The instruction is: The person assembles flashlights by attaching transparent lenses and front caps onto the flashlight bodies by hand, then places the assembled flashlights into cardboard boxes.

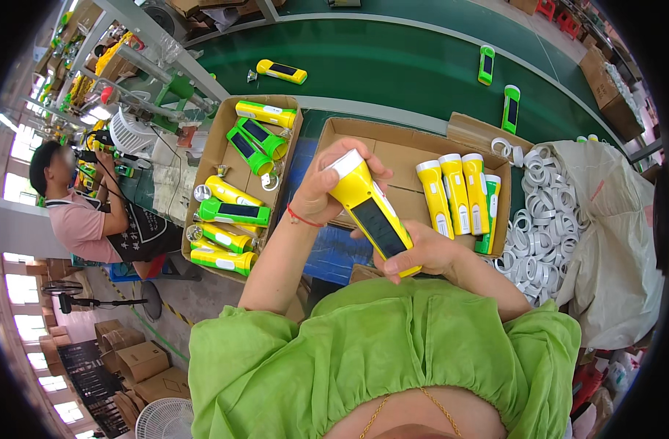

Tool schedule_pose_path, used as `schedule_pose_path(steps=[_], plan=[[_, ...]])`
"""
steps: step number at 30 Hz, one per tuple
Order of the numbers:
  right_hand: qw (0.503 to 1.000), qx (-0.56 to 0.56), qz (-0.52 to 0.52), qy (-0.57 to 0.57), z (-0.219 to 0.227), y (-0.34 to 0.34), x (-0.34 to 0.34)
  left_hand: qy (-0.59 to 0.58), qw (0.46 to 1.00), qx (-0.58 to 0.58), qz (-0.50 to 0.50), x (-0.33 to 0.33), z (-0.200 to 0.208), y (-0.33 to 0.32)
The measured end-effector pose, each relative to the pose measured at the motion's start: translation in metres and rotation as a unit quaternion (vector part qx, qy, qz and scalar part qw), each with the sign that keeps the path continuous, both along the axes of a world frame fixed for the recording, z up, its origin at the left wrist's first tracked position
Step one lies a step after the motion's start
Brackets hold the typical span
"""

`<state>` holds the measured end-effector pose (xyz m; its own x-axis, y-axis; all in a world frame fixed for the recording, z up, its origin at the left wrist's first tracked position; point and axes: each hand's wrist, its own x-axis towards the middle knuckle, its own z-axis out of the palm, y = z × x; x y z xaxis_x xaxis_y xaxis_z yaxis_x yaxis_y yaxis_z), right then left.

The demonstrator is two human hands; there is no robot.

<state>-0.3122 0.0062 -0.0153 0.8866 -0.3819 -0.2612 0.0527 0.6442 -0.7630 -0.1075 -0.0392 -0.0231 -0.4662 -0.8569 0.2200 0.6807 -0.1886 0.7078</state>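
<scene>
Between my two hands is a yellow flashlight (356, 192) with a white ring on its head and a dark solar panel along its body, tilted with its head up and left. My left hand (321, 183) wraps round the head end, fingers over the white ring. The tail end sits in my right hand (427, 251), thumb lying across it near the panel. Behind them a cardboard box (404, 201) holds several yellow flashlights (457, 192) and a green flashlight (493, 212), all with white heads, standing side by side at its right end.
Left of me, another carton (221, 157) holds green and yellow flashlight bodies, some with loose reflectors. At right lies a heap of white rings (543, 212) by a pale sack (605, 241). Beyond runs a green conveyor belt (393, 66) with flashlights on it. A co-worker (82, 205) sits at far left.
</scene>
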Motion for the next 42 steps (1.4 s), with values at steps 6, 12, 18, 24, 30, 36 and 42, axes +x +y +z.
schedule_pose_path(steps=[6,12,18,24,30,36,42], plan=[[0.816,-0.438,-0.172,0.335,-0.035,-0.013,0.002,-0.118,0.983,0.039,0.137,-0.012,0.002,-0.001],[0.518,-0.687,-0.236,0.451,-0.037,-0.014,-0.003,-0.205,0.941,0.05,0.266,-0.026,-0.001,0.005],[0.999,0.011,0.04,-0.029,-0.008,-0.007,-0.007,0.014,0.998,-0.032,-0.051,-0.003,0.001,-0.009],[0.995,-0.048,-0.085,0.033,-0.013,-0.01,-0.006,-0.043,0.997,-0.035,0.057,0.004,-0.003,-0.01],[0.937,-0.07,-0.294,0.176,-0.044,-0.077,-0.017,-0.317,0.853,-0.035,0.414,-0.007,0.002,-0.012],[0.774,-0.28,-0.441,0.359,-0.078,-0.19,-0.018,0.317,0.928,0.027,-0.191,-0.072,0.145,0.091],[0.792,-0.403,-0.291,0.354,-0.084,-0.206,0.049,0.503,0.807,-0.135,-0.277,-0.095,0.111,0.082]])
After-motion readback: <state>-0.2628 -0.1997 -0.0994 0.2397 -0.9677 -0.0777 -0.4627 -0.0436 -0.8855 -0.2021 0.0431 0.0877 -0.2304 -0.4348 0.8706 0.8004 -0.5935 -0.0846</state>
